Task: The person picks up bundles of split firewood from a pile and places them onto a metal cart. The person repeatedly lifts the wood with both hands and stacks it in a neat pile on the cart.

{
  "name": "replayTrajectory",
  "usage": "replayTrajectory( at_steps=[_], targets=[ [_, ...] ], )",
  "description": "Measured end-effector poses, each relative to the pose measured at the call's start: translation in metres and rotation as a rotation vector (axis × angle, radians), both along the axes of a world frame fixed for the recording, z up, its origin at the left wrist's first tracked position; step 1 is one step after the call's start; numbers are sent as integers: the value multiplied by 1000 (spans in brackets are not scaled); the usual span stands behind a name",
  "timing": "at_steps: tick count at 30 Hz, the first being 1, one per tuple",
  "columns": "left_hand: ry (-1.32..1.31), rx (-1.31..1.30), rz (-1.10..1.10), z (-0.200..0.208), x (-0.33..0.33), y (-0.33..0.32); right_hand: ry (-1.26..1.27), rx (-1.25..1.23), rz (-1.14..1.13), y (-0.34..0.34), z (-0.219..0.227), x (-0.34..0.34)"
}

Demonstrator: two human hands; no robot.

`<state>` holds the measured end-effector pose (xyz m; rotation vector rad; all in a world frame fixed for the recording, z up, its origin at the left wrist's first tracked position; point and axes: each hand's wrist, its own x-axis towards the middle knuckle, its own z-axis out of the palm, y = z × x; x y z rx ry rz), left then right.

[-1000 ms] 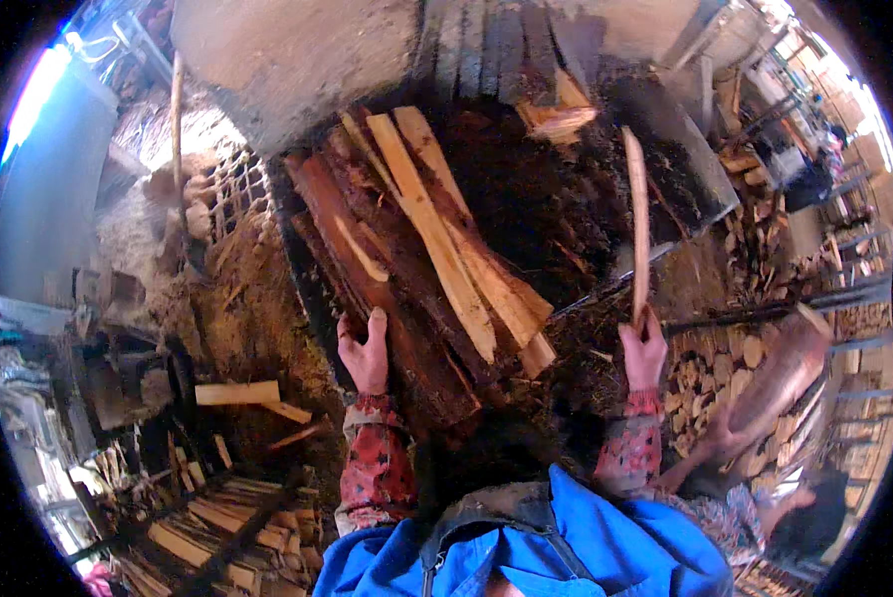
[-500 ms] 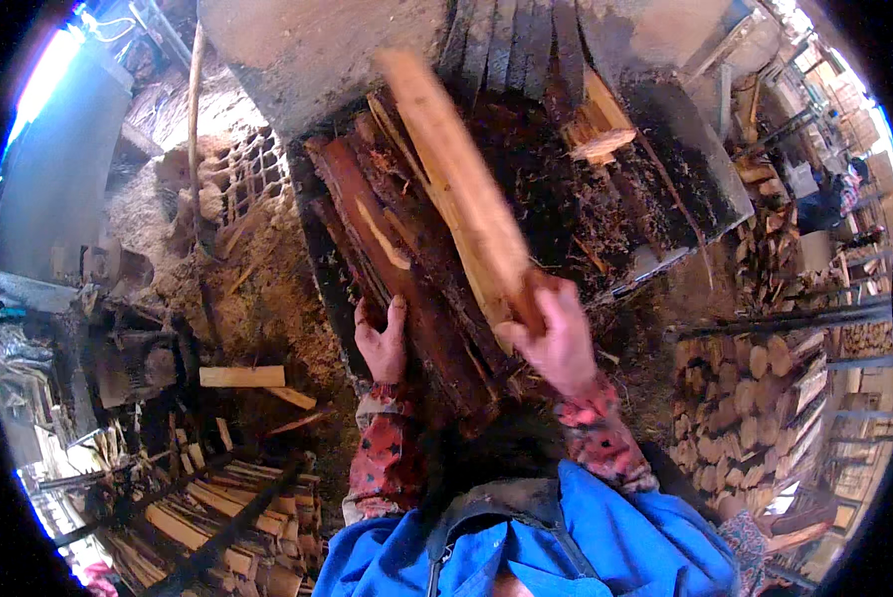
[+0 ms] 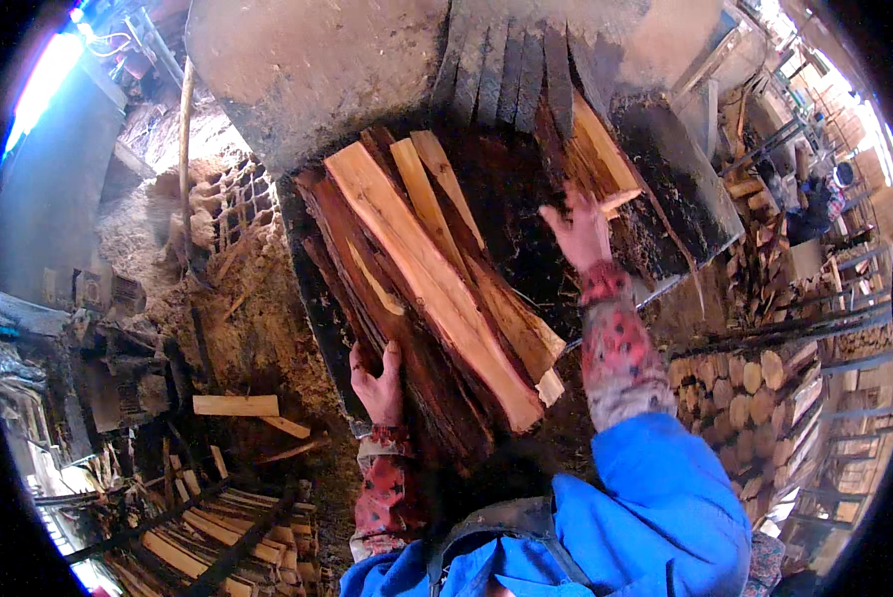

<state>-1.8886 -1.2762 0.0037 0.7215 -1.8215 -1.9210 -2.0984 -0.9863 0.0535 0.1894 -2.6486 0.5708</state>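
Several bark-edged wood slabs (image 3: 398,350) lie in a slanting bundle on the dark metal table (image 3: 319,328). On top is a pale sawn slab (image 3: 431,284), with narrower pieces (image 3: 436,204) beside it. My left hand (image 3: 378,386) rests against the bundle's near left side, thumb and fingers apart. My right hand (image 3: 581,234) is stretched out to the far right, fingers spread and holding nothing. It is right beside another split wood piece (image 3: 603,149), which comes out from under the dark hanging strips (image 3: 511,75). The strips hide that piece's far end.
A broad metal cover (image 3: 307,70) rises behind the table. Stacked firewood (image 3: 745,398) stands at the lower right, and a rack of split sticks (image 3: 217,532) at the lower left. Left of the table are a sawdust heap (image 3: 267,348) and a loose wood block (image 3: 235,405).
The pale slab my right hand held now lies on the bundle, let go. That hand has moved away to the far right. My left hand stays at the bundle's side.
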Motion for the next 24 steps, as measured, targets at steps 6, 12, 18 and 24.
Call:
replayTrajectory(
  at_steps=[6,12,18,24],
  targets=[
    [-27,2,5,-11,5,-8,-154,255,-81,-10,-9,-65],
    [52,58,34,-15,3,-4,-346,296,-94,-11,-10,-85],
    [30,69,27,-13,2,-1,-303,275,-90,-7,-22,-79],
    [52,42,9,-22,4,-5,-338,-11,66,14,-21,-12]
  ],
)
